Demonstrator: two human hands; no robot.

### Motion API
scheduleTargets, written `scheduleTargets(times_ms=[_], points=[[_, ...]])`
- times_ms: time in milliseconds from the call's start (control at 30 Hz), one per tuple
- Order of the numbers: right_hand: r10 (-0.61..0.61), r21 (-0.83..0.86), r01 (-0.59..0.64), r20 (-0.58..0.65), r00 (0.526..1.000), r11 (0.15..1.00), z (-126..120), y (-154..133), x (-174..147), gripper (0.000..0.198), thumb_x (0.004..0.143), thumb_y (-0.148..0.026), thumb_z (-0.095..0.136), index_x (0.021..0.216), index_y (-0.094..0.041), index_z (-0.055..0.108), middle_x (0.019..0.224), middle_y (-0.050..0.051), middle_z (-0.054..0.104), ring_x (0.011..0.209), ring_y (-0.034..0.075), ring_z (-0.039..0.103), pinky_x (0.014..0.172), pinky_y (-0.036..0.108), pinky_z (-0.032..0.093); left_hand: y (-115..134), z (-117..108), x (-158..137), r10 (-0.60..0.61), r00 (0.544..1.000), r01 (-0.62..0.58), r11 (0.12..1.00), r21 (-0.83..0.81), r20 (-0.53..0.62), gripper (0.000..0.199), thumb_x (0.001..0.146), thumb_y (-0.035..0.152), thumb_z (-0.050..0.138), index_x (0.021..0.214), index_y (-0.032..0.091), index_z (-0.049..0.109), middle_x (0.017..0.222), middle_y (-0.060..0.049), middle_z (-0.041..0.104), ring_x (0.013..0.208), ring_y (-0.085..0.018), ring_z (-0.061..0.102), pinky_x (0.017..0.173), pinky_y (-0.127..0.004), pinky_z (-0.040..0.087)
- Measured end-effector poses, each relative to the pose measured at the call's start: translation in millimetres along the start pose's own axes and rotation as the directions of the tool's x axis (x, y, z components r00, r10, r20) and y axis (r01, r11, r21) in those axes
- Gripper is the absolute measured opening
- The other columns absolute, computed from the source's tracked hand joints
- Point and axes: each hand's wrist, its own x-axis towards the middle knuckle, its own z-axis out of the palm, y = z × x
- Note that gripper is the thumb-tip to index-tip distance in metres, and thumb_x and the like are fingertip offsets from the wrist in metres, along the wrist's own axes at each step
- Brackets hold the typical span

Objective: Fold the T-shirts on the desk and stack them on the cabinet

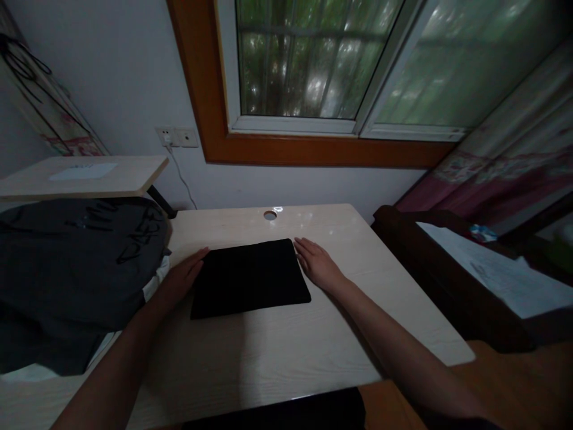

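1. Worktop, one [286,352]: pale, wood-grained, running from the person's body to the wall; one round hole [270,215] near its far edge.
2. Hands, two, bare and well apart, one at each short side of the mat, neither clasped on anything. Left hand [191,272]: fingers extended at the mat's left edge. Right hand [317,264]: palm down, fingers extended, by the far right corner; whether its fingertips touch the edge I cannot tell from where I stand.
3. Black mat, one [250,279]: flat, rectangular, plain, lying on the worktop between the hands. Long axis runs left to right, roughly along the window wall, the right end set slightly farther off; short sides point toward the wall.
4. Dark grey cloth, one [80,280]: heaped at the left, bearing black markings; white material shows beneath its edge.
5. Dark brown furniture, one piece [403,245], beyond the worktop's right side; white sheet, one [487,269], spread over it.
6. Raised shelf, one [138,173], pale, behind the grey cloth; paper, one [83,172], lying on it.
7. Wall plates, two, side by side [185,137]; white cable, one [181,173], plugged into the left plate and hanging down.
8. Window, one [320,60], two panes visible, in an orange-brown wooden frame [322,153].
9. Curtains, two: one at right [487,155], one at far left [83,128].
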Motion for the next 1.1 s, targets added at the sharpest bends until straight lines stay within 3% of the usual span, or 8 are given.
scheduleTargets(times_ms=[100,300,500,700,1100], points=[[-0.010,0.003,0.010,-0.010,1.000,1.000,-4,10,-8,0.048,0.103,-0.031,0.044,0.150,-0.023,0.049,0.152,0.012,0.052,0.142,0.030,0.047,0.118,0.055,0.038,-7,-3,0,0.004,1.000,-0.003,1.000,0.002,-0.013,0.054,0.097,0.040,0.041,0.148,0.023,0.052,0.152,-0.006,0.054,0.141,-0.024,0.049,0.122,-0.050,0.032],[-0.098,0.055,0.096,0.034,0.995,0.994,-18,7,-10,0.062,0.099,-0.030,0.056,0.158,-0.030,0.035,0.156,0.011,0.048,0.143,0.030,0.046,0.116,0.055,0.040,-10,-7,-5,0.177,0.984,-0.177,0.981,0.081,0.013,0.053,0.097,0.027,0.042,0.149,0.029,0.049,0.158,-0.006,0.046,0.144,-0.025,0.045,0.121,-0.053,0.034],[-0.180,0.177,0.167,0.055,0.982,0.970,-29,-1,-7,0.057,0.096,-0.021,0.059,0.150,-0.036,0.048,0.157,0.010,0.045,0.142,0.028,0.047,0.113,0.054,0.043,-14,-12,-8,0.216,0.973,-0.226,0.959,0.172,0.075,0.050,0.099,0.027,0.042,0.147,0.036,0.051,0.161,-0.005,0.041,0.145,-0.028,0.042,0.120,-0.054,0.034],[-0.219,0.254,0.197,0.062,0.974,0.947,-29,0,-7,0.048,0.098,-0.023,0.057,0.143,-0.038,0.057,0.158,0.006,0.043,0.142,0.027,0.046,0.114,0.052,0.043,-25,-15,-8,0.221,0.968,-0.240,0.954,0.178,0.119,0.051,0.099,0.028,0.044,0.149,0.038,0.048,0.160,-0.004,0.042,0.143,-0.029,0.044,0.119,-0.053,0.037],[-0.222,0.203,0.208,0.047,0.974,0.957,-24,5,-9,0.042,0.098,-0.026,0.058,0.139,-0.037,0.062,0.144,0.007,0.058,0.129,0.027,0.055,0.107,0.051,0.047,-26,-13,-8,0.185,0.976,-0.204,0.961,0.185,0.117,0.053,0.095,0.028,0.046,0.147,0.032,0.052,0.155,-0.008,0.048,0.141,-0.030,0.046,0.117,-0.057,0.038]])
